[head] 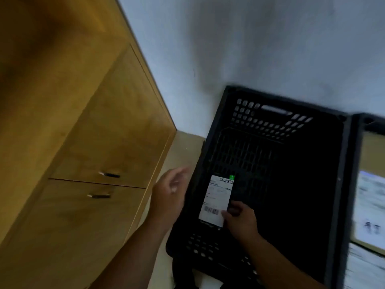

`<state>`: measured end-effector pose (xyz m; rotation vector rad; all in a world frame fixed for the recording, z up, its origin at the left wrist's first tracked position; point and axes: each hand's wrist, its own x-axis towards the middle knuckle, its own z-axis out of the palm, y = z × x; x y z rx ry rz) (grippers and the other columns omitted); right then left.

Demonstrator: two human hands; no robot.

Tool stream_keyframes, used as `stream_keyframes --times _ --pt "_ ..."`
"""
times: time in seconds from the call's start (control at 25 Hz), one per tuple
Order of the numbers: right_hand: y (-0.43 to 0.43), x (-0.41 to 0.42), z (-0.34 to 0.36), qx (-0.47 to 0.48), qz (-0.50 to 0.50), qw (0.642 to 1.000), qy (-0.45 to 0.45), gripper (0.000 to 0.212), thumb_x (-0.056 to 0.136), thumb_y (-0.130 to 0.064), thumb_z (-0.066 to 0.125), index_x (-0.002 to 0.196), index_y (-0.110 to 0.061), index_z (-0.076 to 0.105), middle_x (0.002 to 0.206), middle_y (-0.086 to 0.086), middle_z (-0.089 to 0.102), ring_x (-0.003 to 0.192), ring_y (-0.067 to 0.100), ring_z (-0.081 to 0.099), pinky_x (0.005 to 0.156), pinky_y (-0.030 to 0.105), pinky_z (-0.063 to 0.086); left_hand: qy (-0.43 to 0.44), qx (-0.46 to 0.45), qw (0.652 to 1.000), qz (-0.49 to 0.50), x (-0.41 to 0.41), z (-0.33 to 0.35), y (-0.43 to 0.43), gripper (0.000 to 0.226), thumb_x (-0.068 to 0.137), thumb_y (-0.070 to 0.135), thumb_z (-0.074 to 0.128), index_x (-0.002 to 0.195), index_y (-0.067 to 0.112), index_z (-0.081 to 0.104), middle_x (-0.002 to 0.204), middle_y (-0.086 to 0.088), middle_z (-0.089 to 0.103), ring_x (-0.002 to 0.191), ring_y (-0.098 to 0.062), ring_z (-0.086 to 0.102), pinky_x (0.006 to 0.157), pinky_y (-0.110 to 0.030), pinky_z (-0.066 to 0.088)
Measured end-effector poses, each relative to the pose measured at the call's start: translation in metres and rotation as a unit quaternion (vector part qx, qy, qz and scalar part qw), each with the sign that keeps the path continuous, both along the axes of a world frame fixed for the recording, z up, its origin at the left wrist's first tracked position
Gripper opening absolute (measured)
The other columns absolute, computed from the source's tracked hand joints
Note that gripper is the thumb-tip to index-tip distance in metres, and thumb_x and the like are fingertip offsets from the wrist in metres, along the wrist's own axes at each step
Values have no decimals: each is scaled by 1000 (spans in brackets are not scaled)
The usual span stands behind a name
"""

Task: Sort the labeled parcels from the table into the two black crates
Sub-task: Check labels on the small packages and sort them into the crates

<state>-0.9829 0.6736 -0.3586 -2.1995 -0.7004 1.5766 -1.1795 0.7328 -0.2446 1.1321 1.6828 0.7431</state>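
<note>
A black perforated crate stands on the floor against the wall. Over its near left part is a dark parcel with a white shipping label bearing barcodes and a small green mark. My right hand pinches the parcel at its lower right corner, inside the crate's rim. My left hand hovers just left of the crate with relaxed fingers, holding nothing. A second black crate adjoins on the right and holds parcels with white labels. The view is blurred.
A wooden cabinet with two metal door handles fills the left side, close to the first crate. A pale wall rises behind both crates. A narrow strip of light floor lies between cabinet and crate.
</note>
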Motion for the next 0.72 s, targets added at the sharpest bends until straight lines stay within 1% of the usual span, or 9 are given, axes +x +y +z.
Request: stream_keyframes --times 0.08,0.16,0.24,0.36,0.44,0.52,0.56,0.64,0.72 --pt "4 -8 -40 -41 41 998 -21 53 91 -9 75 139 -1 54 129 17 66 114 33 65 96 41 56 38 57 995 -74 1 -18 4 31 97 42 54 123 37 70 119 23 67 112 2 64 95 -24 55" --pt "3 -16 -71 -70 61 995 -37 52 90 -7 76 137 2 54 129 19 65 114 31 64 95 39 54 43 104 988 -103 3 -28 8 30 100 35 54 126 33 69 122 22 64 117 -3 62 97 -24 53" --pt "1 -24 -94 -90 83 992 -40 52 88 -4 76 135 4 55 128 20 65 110 29 64 91 35 53 56 142 980 -126 2 -34 9 29 102 27 55 127 30 69 126 21 62 123 -7 60 101 -28 52" --pt "2 -30 -112 -89 107 990 -40 42 88 0 76 127 4 63 127 19 68 113 32 66 94 37 54 129 198 950 -201 -2 -36 8 26 102 18 58 125 23 71 129 14 61 127 -11 56 104 -30 48" --pt "3 -30 -116 -82 109 990 -45 37 87 -2 78 122 4 68 124 19 71 110 30 68 93 36 56 158 218 934 -233 -3 -36 6 26 101 16 60 123 20 72 128 10 62 125 -12 56 103 -34 47" --pt "7 -32 -114 -91 131 985 -61 32 88 -7 78 118 2 72 119 17 73 105 28 70 85 28 55 164 222 932 -236 -1 -35 6 26 101 15 60 122 20 73 128 9 62 125 -14 56 102 -37 47" --pt "9 -33 -113 -101 140 982 -76 28 89 -9 77 114 2 73 117 17 73 102 28 70 81 27 54 163 219 933 -233 0 -34 5 25 101 14 60 122 20 73 128 9 62 125 -14 56 102 -36 48" --pt "11 -36 -113 -118 140 978 -100 22 92 -12 73 109 3 73 114 19 72 98 29 71 77 28 56 162 219 934 -229 3 -32 3 25 101 14 60 121 20 73 127 10 62 125 -13 56 102 -34 48" --pt "12 -38 -113 -115 140 978 -104 22 94 -13 71 109 4 71 114 19 72 98 29 70 75 29 57 167 225 931 -233 4 -33 2 25 100 15 60 120 21 74 126 11 62 124 -13 55 102 -32 47"
